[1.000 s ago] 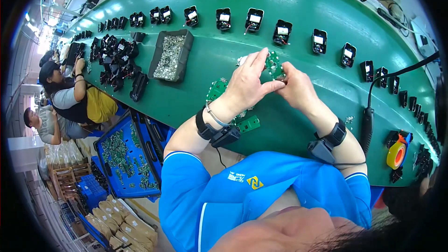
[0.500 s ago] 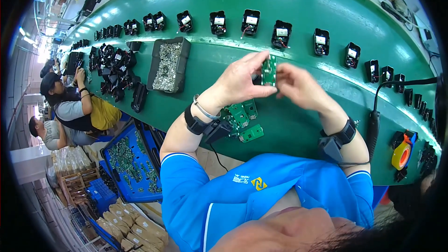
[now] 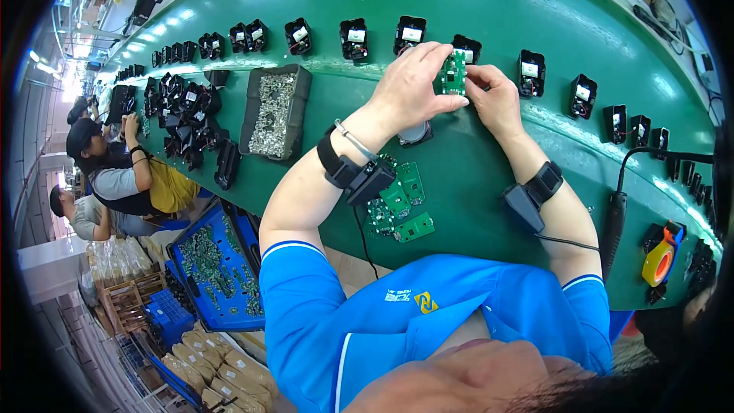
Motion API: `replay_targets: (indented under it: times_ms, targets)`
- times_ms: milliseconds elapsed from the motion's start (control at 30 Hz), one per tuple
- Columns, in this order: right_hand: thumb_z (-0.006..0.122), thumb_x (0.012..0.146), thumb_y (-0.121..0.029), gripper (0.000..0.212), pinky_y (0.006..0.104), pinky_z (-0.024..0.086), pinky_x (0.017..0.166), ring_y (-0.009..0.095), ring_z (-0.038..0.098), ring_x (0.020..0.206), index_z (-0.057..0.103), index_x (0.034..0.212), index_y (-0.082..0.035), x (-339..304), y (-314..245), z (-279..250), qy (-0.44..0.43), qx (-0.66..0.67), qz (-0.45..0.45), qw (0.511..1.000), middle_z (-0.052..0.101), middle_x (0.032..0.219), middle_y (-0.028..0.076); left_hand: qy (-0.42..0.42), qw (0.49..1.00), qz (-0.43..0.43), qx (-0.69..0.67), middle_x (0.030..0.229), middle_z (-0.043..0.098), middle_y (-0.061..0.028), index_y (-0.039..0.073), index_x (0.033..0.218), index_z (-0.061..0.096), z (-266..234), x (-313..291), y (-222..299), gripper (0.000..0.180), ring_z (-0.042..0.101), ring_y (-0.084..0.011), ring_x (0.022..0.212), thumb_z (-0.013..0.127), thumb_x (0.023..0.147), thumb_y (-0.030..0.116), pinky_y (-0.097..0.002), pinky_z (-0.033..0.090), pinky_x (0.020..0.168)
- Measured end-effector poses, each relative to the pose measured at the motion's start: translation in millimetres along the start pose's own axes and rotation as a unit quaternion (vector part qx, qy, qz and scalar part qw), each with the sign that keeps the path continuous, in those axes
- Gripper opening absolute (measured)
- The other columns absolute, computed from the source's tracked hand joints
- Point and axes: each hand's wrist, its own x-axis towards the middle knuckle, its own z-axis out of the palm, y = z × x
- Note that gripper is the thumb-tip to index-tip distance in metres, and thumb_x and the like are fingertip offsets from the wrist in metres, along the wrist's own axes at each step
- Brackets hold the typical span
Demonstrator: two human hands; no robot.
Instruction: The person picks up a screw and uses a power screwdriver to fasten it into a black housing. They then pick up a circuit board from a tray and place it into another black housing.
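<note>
A green circuit board [image 3: 453, 76] is held upright over the middle of the bench, just in front of a black plastic housing [image 3: 467, 47] that it partly hides. My left hand [image 3: 411, 86] grips the board along its left side, fingers at the top and thumb at the lower edge. My right hand [image 3: 495, 101] is closed, with thumb and fingertips at the board's right edge. Below my left wrist, a round pale-faced part [image 3: 415, 134] shows partly. Several loose green circuit boards [image 3: 415, 227] lie on the bench nearer to me.
Black housings [image 3: 354, 40] with white-labelled parts stand in a curved row across the green bench [image 3: 459, 206]. A grey bin [image 3: 306, 99] of small metal parts and a black parts pile [image 3: 187, 107] are left. A corded black tool [image 3: 612, 222] and orange tape [image 3: 659, 260] lie right. Co-workers sit left.
Both hands have moved away from me with the circuit board, up to the row of housings. My right hand has closed in on the board's edge. The round part has come into view.
</note>
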Motion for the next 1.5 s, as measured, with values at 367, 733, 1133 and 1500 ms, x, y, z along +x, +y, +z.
replay_targets:
  times_ms: [367,733,1133,1500]
  targets:
    - [0.064,0.066,-0.007,0.014,0.0258,0.044,0.058,0.016,0.054,0.064,0.062,0.079,-0.005,5,4,8,0.006,0.002,-0.066,0.998,0.055,0.076,0.005,-0.031,0.999,-0.026,-0.030,0.111,0.047,-0.0135,0.002,0.109,0.048,9,10,-15,0.067,0.047,-0.0279,0.101,0.075,0.056,0.032,-0.0338,0.040,0.085]
    - [0.057,0.073,-0.003,0.028,0.0212,0.044,0.062,0.008,0.052,0.067,0.054,0.101,-0.003,8,7,2,-0.047,0.094,0.017,0.994,0.055,0.079,0.003,-0.032,0.997,-0.020,-0.074,0.105,0.049,-0.0142,0.000,0.105,0.050,12,12,-23,0.067,0.046,-0.0293,0.099,0.076,0.052,0.030,-0.0363,0.038,0.085]
    - [0.046,0.080,-0.001,0.030,0.0213,0.045,0.065,0.010,0.051,0.082,0.047,0.110,-0.002,15,4,-26,0.006,0.056,0.042,0.998,0.051,0.100,0.008,-0.020,0.994,0.083,0.061,0.104,0.048,-0.0112,0.003,0.103,0.049,18,22,-29,0.064,0.044,-0.0275,0.102,0.076,0.049,0.023,-0.0368,0.036,0.087]
    - [0.037,0.083,0.001,0.040,0.0265,0.046,0.078,0.017,0.049,0.100,0.034,0.123,0.000,14,6,-16,-0.079,0.116,0.067,0.988,0.043,0.119,0.013,-0.078,0.989,0.105,0.066,0.115,0.046,-0.0103,0.005,0.109,0.048,15,37,-38,0.066,0.044,-0.0282,0.105,0.075,0.051,0.021,-0.0360,0.039,0.087]
